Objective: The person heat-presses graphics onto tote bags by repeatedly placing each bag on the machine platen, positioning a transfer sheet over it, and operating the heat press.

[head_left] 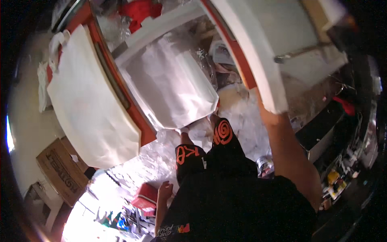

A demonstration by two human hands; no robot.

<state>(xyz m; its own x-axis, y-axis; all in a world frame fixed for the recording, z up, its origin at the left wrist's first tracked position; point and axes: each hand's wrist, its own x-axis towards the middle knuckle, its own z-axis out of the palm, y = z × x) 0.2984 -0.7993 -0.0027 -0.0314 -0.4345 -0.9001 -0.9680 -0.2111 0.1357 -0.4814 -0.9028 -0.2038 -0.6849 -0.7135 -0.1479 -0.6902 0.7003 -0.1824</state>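
My right hand [267, 114] reaches up and forward and grips the lower end of a long white panel [250, 52]; the panel hides most of the fingers. The panel runs from upper centre down to the hand, beside an orange frame edge [238, 56]. My left hand [165, 189] hangs at my side with loose fingers, holding nothing, just right of a red box [145, 197]. My legs in black shorts with orange prints [221, 133] stand on crinkled clear plastic sheeting [141, 161]. A white fabric sheet [173, 88] lies ahead of my feet.
A large white cloth bag [88, 105] drapes over an orange-framed table edge [133, 109] at left. Cardboard boxes [60, 169] sit at lower left. Cluttered dark shelves with small colourful items [338, 181] stand at right. A small can [264, 165] is on the floor near my right leg.
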